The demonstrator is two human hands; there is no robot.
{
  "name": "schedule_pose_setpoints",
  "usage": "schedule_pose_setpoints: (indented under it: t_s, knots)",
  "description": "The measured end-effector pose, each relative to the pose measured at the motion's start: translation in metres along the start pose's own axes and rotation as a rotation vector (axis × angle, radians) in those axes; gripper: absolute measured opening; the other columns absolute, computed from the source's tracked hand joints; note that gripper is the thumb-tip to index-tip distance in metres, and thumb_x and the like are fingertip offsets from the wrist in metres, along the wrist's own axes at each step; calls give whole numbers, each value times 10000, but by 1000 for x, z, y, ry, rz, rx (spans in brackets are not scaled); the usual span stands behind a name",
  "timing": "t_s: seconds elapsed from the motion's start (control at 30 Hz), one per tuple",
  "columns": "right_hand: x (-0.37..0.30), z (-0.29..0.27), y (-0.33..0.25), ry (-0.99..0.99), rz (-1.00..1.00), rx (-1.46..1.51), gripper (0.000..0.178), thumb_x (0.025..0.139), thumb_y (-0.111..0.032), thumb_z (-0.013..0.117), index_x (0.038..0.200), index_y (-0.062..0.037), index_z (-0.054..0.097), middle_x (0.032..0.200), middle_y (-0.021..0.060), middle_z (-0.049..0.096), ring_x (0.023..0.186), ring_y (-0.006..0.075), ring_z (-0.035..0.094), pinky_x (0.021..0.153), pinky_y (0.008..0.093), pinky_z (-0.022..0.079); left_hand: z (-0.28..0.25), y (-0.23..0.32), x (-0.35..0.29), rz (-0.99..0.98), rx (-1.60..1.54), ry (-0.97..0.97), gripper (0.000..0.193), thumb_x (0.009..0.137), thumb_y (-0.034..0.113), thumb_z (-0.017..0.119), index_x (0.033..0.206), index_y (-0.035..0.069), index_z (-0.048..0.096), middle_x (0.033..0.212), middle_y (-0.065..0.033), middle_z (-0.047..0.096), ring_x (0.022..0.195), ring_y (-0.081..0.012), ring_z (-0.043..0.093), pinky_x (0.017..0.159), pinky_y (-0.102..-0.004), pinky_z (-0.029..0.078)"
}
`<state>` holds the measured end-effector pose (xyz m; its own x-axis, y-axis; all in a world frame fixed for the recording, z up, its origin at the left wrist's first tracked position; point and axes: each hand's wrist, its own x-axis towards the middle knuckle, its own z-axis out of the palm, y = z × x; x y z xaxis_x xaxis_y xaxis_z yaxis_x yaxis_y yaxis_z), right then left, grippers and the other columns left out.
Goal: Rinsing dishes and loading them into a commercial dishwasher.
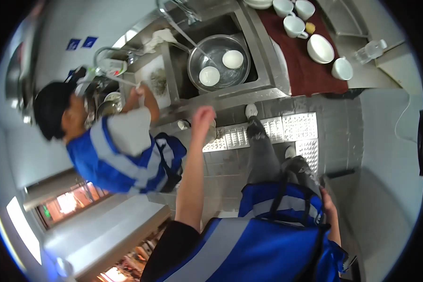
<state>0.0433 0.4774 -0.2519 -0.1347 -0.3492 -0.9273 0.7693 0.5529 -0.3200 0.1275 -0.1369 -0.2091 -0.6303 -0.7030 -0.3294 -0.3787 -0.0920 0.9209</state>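
My left hand (204,117) is stretched out in front of the sink's front edge, touching nothing that I can see; motion smears its fingers. My right hand (328,205) hangs low beside my hip, next to the blue vest (286,202), with its fingers mostly hidden. Beyond my left hand, a round metal pan (192,70) sits in the sink (178,89). It holds water and two white pieces of crockery, a nearer one (209,76) and a farther one (232,59). A stream of water runs into the pan from the tap (190,16).
A co-worker in a blue vest (122,150) stands close on my left, hands (138,94) over the neighbouring sink. Right of my sink, white cups (294,27) and a white bowl (320,49) stand on a dark red cloth (310,75), near a clear plastic bottle (371,50).
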Motion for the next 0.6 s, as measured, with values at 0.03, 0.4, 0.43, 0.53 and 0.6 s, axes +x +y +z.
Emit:
schedule_pose_setpoints:
  t_s: [0.03, 0.4, 0.43, 0.53, 0.6]
  knots:
    - [1, 5, 5, 62, -66, 144, 551, 928, -398, 266, 1284, 11, 362, 1309, 123, 392, 1213, 222, 355, 1023, 303, 247, -6, 1, 46, -17, -66, 14, 153, 796, 66, 513, 926, 32, 586, 796, -23, 591, 718, -85, 545, 638, -224, 444]
    - [-29, 165, -19, 760, 159, -46, 529, 900, -456, 336, 1230, -64, 464, 1088, 121, 565, 941, 212, 537, 761, 304, 411, -26, -95, 316, -569, 590, -444, 506, 802, 266, 577, 1231, 50, 416, 1083, -153, 553, 978, -271, 556, 774, -401, 507]
    - [-29, 174, -35, 774, 207, -45, 521, 899, -446, 344, 1232, -63, 458, 1064, 120, 571, 907, 212, 546, 743, 301, 418, -25, -99, 320, -640, 520, -493, 491, 818, 252, 564, 1235, 47, 406, 1097, -141, 544, 976, -262, 560, 747, -404, 522]
    - [-23, 200, -68, 821, 178, 64, 489, 896, -414, 388, 1239, -69, 441, 1051, 114, 563, 897, 202, 540, 726, 289, 421, -21, -120, 330, -848, 278, -535, 452, 844, 200, 534, 1237, 29, 390, 1129, -132, 524, 971, -264, 565, 743, -412, 530]
    - [-11, 222, -119, 812, 174, 77, 465, 903, -383, 396, 1230, -56, 445, 1090, 116, 539, 946, 190, 515, 782, 281, 406, -23, -131, 329, -986, 114, -516, 430, 853, 163, 518, 1234, 15, 384, 1146, -135, 513, 968, -276, 567, 767, -416, 523]
